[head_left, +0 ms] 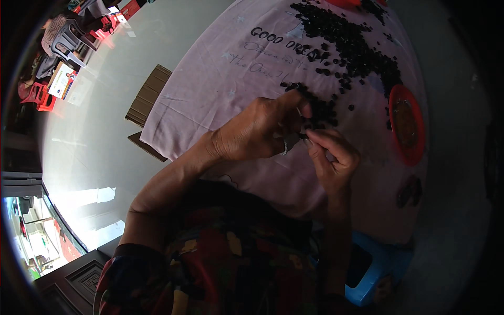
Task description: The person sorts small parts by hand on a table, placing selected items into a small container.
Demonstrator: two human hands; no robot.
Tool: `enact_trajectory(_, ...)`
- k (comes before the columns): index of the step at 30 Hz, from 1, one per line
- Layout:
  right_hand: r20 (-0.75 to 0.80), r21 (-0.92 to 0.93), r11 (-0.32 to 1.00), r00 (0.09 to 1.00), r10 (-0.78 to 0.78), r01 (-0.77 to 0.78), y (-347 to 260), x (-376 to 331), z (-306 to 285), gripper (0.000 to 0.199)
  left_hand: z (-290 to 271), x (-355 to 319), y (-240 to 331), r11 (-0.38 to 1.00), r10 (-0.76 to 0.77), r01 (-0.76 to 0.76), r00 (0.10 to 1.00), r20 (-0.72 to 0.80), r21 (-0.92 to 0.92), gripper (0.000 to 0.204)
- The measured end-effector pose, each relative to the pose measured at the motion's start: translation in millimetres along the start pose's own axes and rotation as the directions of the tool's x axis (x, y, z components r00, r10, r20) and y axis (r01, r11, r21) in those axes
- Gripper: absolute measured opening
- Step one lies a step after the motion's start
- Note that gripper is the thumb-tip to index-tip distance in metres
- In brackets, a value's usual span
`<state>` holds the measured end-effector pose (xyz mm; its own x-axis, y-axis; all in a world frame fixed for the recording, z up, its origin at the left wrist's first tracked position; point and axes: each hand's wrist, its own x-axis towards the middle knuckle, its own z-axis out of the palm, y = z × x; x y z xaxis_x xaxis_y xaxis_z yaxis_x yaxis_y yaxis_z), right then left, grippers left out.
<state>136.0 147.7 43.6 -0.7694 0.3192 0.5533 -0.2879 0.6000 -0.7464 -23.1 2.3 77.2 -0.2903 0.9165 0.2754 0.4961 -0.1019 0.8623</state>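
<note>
Over the pink cloth [199, 100] my two hands meet close together. My right hand [336, 157] pinches a small black piece [303, 136] between thumb and forefinger. Curled beside it, my left hand [262, 126] has its fingers closed at the same spot; what lies inside them is mostly hidden. Something small and whitish [285, 147] shows just under the left fingers. Right behind the hands lies a small heap of black pieces [323, 110]. A larger spread of like black pieces [346, 42] runs over the far right of the cloth.
A red round dish [420, 134] with brownish contents sits at the right edge. Nearer, a dark object [409, 191] lies on the cloth. A blue plastic stool [370, 286] stands low right. Brown cardboard [149, 94] juts out at left. Grey chairs [68, 39] stand far left.
</note>
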Motion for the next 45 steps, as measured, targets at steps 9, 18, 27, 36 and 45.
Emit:
enact_trajectory(9,-0.095,0.1,0.994,0.994,0.049,-0.039,2,-2,4,0.022,8,-1,-21,0.84,-0.036,0.033,0.999,0.004,-0.542,0.04)
enact_trajectory(18,-0.163,0.197,0.973,0.974,0.156,-0.123,8,-9,3,0.023,16,-2,-25,0.8,-0.019,-0.018,0.998,-0.055,-0.6,0.036)
enact_trajectory(27,-0.106,0.266,0.947,0.971,0.212,-0.178,0,-5,5,0.022,11,-2,-23,0.823,-0.047,0.041,0.999,0.003,-0.567,0.03)
enact_trajectory(36,0.014,0.422,0.831,0.919,0.395,-0.363,-2,-4,7,0.019,7,-3,-21,0.742,-0.116,0.119,0.992,0.048,-0.659,0.025)
enact_trajectory(45,0.048,0.406,0.821,0.907,0.419,-0.401,-2,-7,6,0.024,8,-4,-23,0.687,-0.154,0.164,0.985,0.08,-0.708,0.019)
